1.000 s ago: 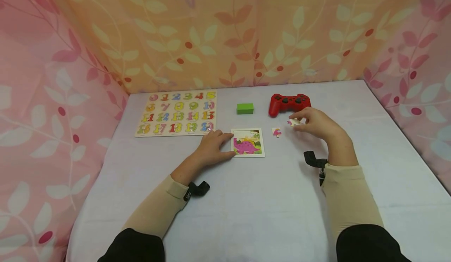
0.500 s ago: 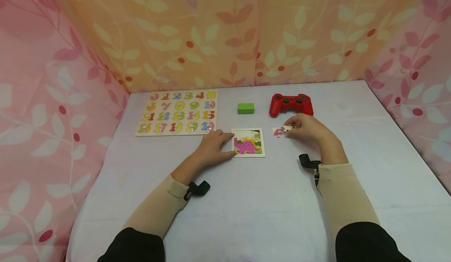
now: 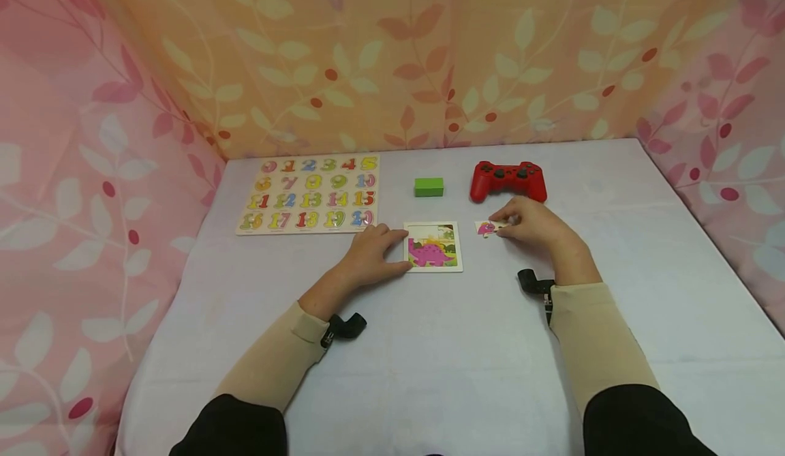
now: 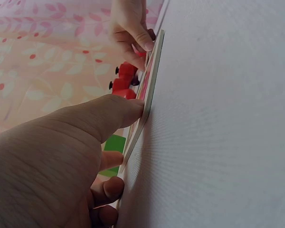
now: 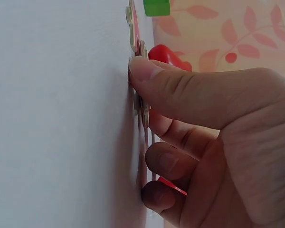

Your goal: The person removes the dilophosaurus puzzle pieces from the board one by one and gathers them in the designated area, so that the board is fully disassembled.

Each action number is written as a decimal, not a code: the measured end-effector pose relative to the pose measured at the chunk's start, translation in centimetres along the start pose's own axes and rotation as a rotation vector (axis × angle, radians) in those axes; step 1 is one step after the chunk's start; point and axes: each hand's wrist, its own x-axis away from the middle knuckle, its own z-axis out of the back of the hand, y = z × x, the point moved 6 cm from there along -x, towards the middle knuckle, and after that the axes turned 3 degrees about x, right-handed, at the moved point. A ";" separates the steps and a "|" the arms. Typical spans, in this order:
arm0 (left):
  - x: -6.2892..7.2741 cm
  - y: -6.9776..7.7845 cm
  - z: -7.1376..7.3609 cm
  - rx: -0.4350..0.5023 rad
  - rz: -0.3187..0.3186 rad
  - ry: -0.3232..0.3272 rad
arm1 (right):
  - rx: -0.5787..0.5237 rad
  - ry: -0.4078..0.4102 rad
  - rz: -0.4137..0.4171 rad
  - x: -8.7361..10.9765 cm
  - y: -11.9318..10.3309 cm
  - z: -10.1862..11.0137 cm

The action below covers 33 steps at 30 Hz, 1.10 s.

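Note:
In the head view my left hand (image 3: 371,257) rests at the left edge of a small dinosaur jigsaw puzzle board (image 3: 460,248) with a white frame. Its thumb and index finger touch that edge, spread apart; the left wrist view has the thumb lying on the frame. Bare white spots show in the upper part of the picture. To the board's right my right hand (image 3: 536,228) pinches a puzzle piece (image 5: 145,114) between thumb and fingers, low over the table and mostly hidden. Just left of it lies a second puzzle piece (image 3: 485,229), pink and white, which it touches or overlaps.
A number puzzle board (image 3: 309,193) lies at the back left. Behind the dinosaur board stands a green block (image 3: 428,187). A red game controller (image 3: 508,180) sits behind my right hand. Floral cloth (image 3: 423,54) walls in the white table (image 3: 429,360).
My right hand has moved left and slightly toward me, bringing its puzzle piece down beside the loose one. The left hand has stayed at the board's edge.

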 end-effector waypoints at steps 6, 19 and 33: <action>-0.1 0.1 0.1 0.001 -0.003 0.000 | -0.010 -0.030 -0.029 0.4 0.0 0.1; -0.2 0.0 0.0 -0.016 -0.011 0.005 | 0.097 0.000 -0.087 0.2 -0.4 0.1; -0.2 -0.2 -0.1 -0.019 -0.005 0.003 | 0.091 0.024 -0.114 0.0 0.0 0.1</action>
